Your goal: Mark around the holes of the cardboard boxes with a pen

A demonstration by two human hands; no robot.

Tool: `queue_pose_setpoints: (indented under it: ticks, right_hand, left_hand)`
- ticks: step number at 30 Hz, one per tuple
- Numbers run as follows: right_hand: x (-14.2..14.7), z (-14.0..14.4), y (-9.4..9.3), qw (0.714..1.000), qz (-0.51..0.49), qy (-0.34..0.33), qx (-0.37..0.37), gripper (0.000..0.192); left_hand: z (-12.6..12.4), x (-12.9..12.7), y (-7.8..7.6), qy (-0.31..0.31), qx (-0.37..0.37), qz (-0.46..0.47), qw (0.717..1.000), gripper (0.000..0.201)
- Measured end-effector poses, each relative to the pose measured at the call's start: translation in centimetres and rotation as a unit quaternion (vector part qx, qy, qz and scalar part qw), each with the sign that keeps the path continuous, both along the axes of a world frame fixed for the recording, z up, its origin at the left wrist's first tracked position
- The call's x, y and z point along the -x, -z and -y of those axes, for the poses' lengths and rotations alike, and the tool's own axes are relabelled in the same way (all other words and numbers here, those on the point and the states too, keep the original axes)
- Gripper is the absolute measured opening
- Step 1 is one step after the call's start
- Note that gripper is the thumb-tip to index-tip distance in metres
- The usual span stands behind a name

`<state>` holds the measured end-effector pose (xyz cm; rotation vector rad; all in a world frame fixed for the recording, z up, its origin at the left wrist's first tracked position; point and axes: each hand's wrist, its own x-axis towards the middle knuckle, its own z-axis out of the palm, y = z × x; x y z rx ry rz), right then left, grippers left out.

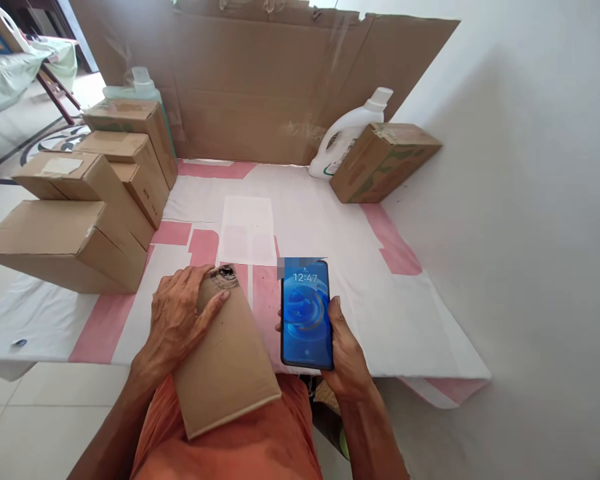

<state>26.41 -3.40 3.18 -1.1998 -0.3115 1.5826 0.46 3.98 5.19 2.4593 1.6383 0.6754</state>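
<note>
A smartphone (307, 317) is in my right hand (347, 350), its lit blue screen facing up and reading 12:47. My thumb lies along its right edge and fingertips show at its left edge. My left hand (183, 313) rests on a flat piece of brown cardboard (233, 360), thumb across its face and the other fingers curled at its upper left edge. A dark, scorched-looking patch marks the cardboard's top corner. The cardboard leans between the table's front edge and my lap. Whether a full grip closes behind it is hidden.
Several cardboard boxes (90, 237) stand at the left, with a pale green bottle (143, 81) behind. A white jug (347, 137) and another box (385, 160) stand at the back right. A tall cardboard panel (260, 87) closes the back; a white wall (530, 233) borders the right. A whitish sheet (247, 230) lies mid-table.
</note>
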Motion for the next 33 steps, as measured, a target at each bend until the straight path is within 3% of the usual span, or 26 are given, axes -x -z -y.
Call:
queue_pose_setpoints:
  ticks: [3,10,19,27,30,31,33]
  right_hand:
    - [-1.8,-0.4,3.0,0.991,0.126,0.042,0.008,0.072]
    - [-3.8,-0.2,7.7,0.946,0.324,0.011,0.004,0.070]
    - [-5.1,-0.3,7.4,0.844,0.536,0.002,-0.007,0.057]
    - [-5.8,0.4,7.6,0.783,0.622,-0.002,-0.007,0.072]
    - [-5.1,0.4,7.0,0.780,0.625,-0.006,-0.031,0.079]
    - [-4.6,0.4,6.7,0.794,0.606,-0.020,-0.048,0.077]
    - [-2.8,0.6,6.5,0.848,0.514,-0.080,-0.104,0.075]
  left_hand:
    - [-0.1,0.6,0.1,-0.003,0.002,0.004,1.000,0.046]
    - [-0.4,0.7,0.2,-0.019,0.014,-0.003,1.000,0.052]
    - [-0.8,1.2,0.3,-0.016,0.041,0.030,0.999,0.055]
    - [-0.2,2.6,1.0,-0.025,0.029,0.091,0.995,0.054]
    - [0.6,3.6,1.7,-0.086,0.006,0.167,0.982,0.054]
    - [1.0,4.0,2.3,-0.121,0.000,0.202,0.972,0.056]
    - [2.1,4.8,3.9,-0.195,0.007,0.288,0.938,0.062]
